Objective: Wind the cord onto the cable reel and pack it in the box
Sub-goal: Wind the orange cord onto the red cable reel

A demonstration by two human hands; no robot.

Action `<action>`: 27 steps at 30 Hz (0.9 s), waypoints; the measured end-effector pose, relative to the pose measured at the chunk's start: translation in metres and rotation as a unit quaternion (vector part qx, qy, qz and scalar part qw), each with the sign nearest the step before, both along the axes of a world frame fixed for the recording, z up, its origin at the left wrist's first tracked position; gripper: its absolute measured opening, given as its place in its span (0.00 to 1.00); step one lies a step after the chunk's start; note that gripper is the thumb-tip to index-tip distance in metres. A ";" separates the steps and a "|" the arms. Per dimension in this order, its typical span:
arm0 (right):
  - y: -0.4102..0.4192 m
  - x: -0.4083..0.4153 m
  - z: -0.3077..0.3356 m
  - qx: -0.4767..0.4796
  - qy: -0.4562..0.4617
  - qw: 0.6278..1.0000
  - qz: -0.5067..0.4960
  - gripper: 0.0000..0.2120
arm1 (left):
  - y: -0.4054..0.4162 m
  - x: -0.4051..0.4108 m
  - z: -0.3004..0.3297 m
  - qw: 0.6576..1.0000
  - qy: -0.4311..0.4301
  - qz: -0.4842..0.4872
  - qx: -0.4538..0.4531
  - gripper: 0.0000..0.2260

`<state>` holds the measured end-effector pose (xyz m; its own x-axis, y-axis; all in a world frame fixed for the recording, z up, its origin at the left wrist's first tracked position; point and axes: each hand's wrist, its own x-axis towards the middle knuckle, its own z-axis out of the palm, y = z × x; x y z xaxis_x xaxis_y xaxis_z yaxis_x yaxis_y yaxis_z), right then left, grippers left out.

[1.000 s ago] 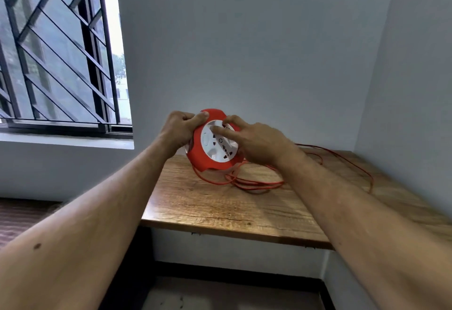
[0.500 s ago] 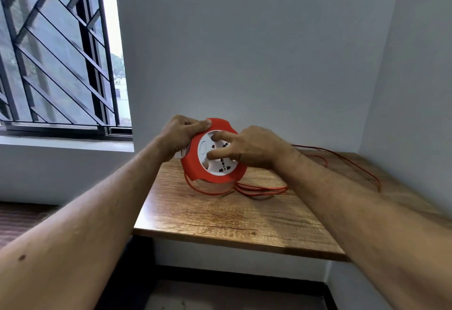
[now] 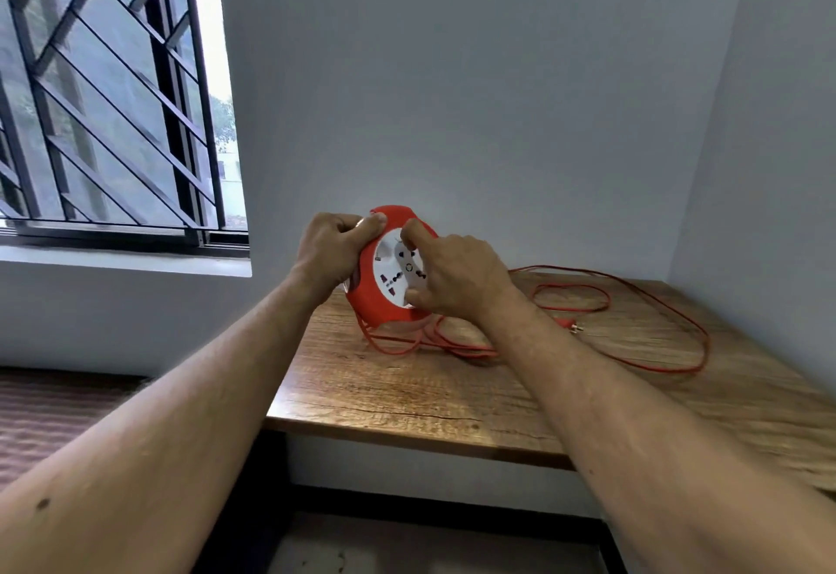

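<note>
Cable reel (image 3: 388, 275) is held upright just above the table (image 3: 452, 397) near the back wall, left hand (image 3: 332, 250) clamped on its red rim, right hand (image 3: 457, 277) fingers pinching the white socket hub. Best to brace the rim and turn the hub evenly, feeding the loose cord (image 3: 633, 333) without kinks. Plug (image 3: 571, 326) lies well apart. Wound amount is probably small; the drum is hidden. No box in view.

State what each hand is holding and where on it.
Both hold the cable reel. The left hand grips its red rim on the left edge; the right hand has fingers on the white socket face. The cord lies unheld on the table.
</note>
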<state>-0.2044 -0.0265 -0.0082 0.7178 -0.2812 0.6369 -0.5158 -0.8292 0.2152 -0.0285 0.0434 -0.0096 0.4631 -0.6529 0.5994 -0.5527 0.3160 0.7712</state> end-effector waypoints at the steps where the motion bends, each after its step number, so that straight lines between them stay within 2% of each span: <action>1: 0.001 0.000 0.001 -0.018 0.014 1.000 -0.005 0.30 | 0.001 -0.003 0.000 1.000 -0.006 -0.006 0.001 0.23; 3: 0.001 0.002 0.002 -0.011 -0.005 1.000 -0.010 0.30 | 0.002 -0.006 0.004 1.000 -0.004 -0.016 -0.009 0.25; 5: 0.005 0.006 0.006 0.101 -0.099 0.990 -0.002 0.30 | 0.002 -0.010 0.014 0.999 -0.005 -0.014 -0.029 0.28; 7: 0.012 0.016 0.013 0.249 -0.201 0.947 -0.020 0.33 | 0.002 -0.014 0.026 0.999 -0.016 -0.013 -0.048 0.28; 9: 0.015 0.023 0.024 0.382 -0.252 0.888 -0.032 0.36 | 0.004 -0.016 0.034 0.998 -0.036 -0.006 -0.054 0.26; 10: 0.014 0.023 0.029 0.417 -0.256 0.872 -0.023 0.35 | 0.005 -0.016 0.036 0.998 -0.044 0.000 -0.054 0.24; 11: 0.014 0.019 0.033 0.417 -0.243 0.876 -0.002 0.30 | 0.006 -0.014 0.036 0.998 -0.044 0.007 -0.052 0.24; 12: 0.013 0.013 0.035 0.362 -0.217 0.906 0.027 0.24 | 0.007 -0.012 0.035 0.998 -0.033 0.015 -0.052 0.24; 14: 0.006 -0.002 0.034 0.148 -0.130 0.977 0.082 0.13 | 0.010 -0.005 0.033 0.998 0.004 0.026 -0.054 0.26; 15: 0.002 -0.007 0.031 0.042 -0.071 0.991 0.103 0.15 | 0.012 -0.004 0.033 0.998 0.014 0.024 -0.052 0.26; 17: -0.004 -0.011 0.027 -0.092 0.030 0.991 0.094 0.23 | 0.016 -0.003 0.035 0.999 0.005 0.004 -0.033 0.25; 19: -0.007 -0.011 0.028 -0.164 0.079 0.981 0.061 0.27 | 0.019 -0.007 0.035 1.000 -0.016 -0.016 -0.014 0.23; 22: -0.004 -0.011 0.031 -0.225 0.091 0.969 0.045 0.25 | 0.021 -0.011 0.034 1.000 -0.021 -0.019 -0.010 0.22; 25: -0.002 -0.008 0.030 -0.252 0.093 0.963 0.018 0.27 | 0.021 -0.012 0.034 1.000 0.008 -0.017 -0.020 0.22; 27: -0.003 -0.006 0.028 -0.245 0.080 0.966 0.005 0.31 | 0.021 -0.012 0.038 0.999 0.036 -0.013 -0.028 0.19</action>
<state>-0.2107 -0.0293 0.0196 0.8197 0.0332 0.5719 -0.4352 -0.6129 0.6595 -0.0409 0.0646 0.0283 0.4896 -0.6314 0.6014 -0.4869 0.3743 0.7892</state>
